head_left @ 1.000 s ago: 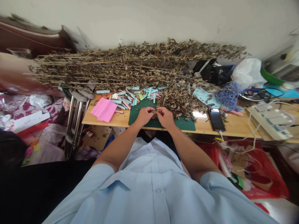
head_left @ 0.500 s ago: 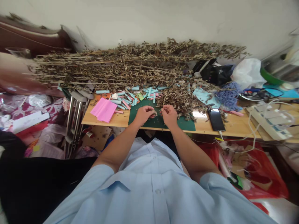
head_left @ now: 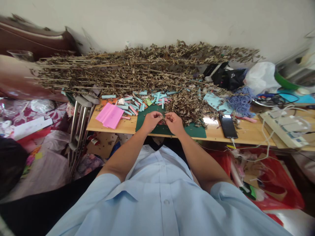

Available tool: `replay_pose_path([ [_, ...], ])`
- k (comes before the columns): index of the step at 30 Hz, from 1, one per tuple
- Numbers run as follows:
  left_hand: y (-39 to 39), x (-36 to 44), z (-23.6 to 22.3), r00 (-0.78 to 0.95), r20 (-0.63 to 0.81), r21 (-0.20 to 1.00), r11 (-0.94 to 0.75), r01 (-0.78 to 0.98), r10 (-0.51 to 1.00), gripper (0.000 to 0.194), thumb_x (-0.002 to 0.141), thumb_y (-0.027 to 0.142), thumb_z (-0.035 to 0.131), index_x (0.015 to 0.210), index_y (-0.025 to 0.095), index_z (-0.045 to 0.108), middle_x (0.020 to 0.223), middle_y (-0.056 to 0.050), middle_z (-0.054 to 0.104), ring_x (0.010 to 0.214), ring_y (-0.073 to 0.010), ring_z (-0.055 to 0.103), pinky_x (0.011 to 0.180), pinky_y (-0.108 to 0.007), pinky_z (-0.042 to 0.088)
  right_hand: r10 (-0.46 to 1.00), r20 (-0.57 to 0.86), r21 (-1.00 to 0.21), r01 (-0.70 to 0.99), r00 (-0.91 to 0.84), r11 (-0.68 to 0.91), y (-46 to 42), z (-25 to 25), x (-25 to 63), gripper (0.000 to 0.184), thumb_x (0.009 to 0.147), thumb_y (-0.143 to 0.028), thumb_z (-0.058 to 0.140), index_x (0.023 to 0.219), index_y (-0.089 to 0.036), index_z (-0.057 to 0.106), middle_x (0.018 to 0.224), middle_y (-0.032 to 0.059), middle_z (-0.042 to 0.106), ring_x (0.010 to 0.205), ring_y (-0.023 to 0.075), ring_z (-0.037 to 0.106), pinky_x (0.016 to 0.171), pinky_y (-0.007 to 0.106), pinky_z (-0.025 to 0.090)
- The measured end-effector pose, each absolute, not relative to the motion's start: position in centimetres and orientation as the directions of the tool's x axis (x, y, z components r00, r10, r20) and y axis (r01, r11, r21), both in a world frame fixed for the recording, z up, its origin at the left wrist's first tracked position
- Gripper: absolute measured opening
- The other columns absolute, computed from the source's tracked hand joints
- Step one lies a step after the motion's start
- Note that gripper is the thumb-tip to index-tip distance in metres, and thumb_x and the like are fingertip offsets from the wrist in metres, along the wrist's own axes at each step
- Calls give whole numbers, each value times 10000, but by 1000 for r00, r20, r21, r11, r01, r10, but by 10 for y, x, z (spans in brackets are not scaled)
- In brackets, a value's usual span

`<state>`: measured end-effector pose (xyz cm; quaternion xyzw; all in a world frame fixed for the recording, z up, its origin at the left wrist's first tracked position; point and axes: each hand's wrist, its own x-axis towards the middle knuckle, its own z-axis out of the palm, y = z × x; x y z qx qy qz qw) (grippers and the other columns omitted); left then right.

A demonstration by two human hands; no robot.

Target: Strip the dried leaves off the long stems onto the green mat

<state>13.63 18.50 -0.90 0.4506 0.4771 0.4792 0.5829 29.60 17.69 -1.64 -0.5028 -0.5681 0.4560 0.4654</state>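
Left hand (head_left: 151, 122) and right hand (head_left: 174, 124) pinching, almost touching

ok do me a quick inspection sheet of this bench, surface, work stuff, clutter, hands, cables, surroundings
surface: wooden tabletop, green cutting mat under the hands
work stuff: small dried sprig, exact form too small to tell; dried leafy stems along the wall; loose dried leaves beside the mat
clutter: pale blue and pink paper rolls, pink paper sheets, phone, blue yarn, white plastic bag
hands: left hand and right hand pinch the sprig together above the mat
cables: white cables run from a power strip over the table edge
surroundings: metal crutches at the table's left end, red plastic bag below right
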Motion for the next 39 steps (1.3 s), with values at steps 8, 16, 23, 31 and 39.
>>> replay_pose_path([
  [8, 184, 131, -4, 21, -144, 979, 145, -141, 989, 156, 745, 194, 705, 875, 143, 634, 706, 9, 666, 585, -120, 662, 594, -254, 570, 996, -32, -999, 40, 83, -35, 182, -21, 300, 389, 741, -480, 680, 1004, -213, 576, 830, 26, 684, 660, 176, 668, 654, 364, 595],
  [16, 180, 137, -1, 75, -147, 985, 152, -76, 986, 190, 746, 202, 721, 907, 143, 641, 684, 7, 668, 592, -131, 663, 585, -251, 553, 999, -12, -1000, -14, 46, -11, 178, -16, 294, 368, 716, -429, 724, 981, -206, 600, 801, 15, 700, 636, 167, 660, 647, 353, 584],
  [23, 180, 140, 1, 54, -115, 992, 111, 66, 992, 154, 733, 162, 691, 883, 150, 657, 593, 9, 664, 556, -142, 654, 561, -237, 506, 992, 127, -963, 240, 10, 121, 173, -13, 292, 281, 781, -353, 663, 1016, -201, 639, 881, 52, 737, 780, 191, 695, 754, 357, 572],
  [31, 179, 143, 0, 12, -95, 985, 92, 144, 995, 160, 700, 99, 616, 837, 166, 664, 518, 31, 632, 498, -133, 621, 501, -215, 455, 973, 229, -862, 468, 13, 196, 171, -15, 295, 191, 825, -337, 621, 979, -232, 659, 855, 45, 731, 788, 212, 696, 780, 367, 559],
  [39, 185, 140, -6, -17, -147, 981, 143, -131, 989, 135, 723, 177, 681, 849, 152, 640, 571, 21, 647, 506, -126, 629, 559, -244, 523, 994, 55, -979, 201, 96, 35, 181, -23, 301, 248, 778, -406, 662, 931, -213, 638, 828, 45, 707, 711, 205, 682, 651, 362, 593],
])
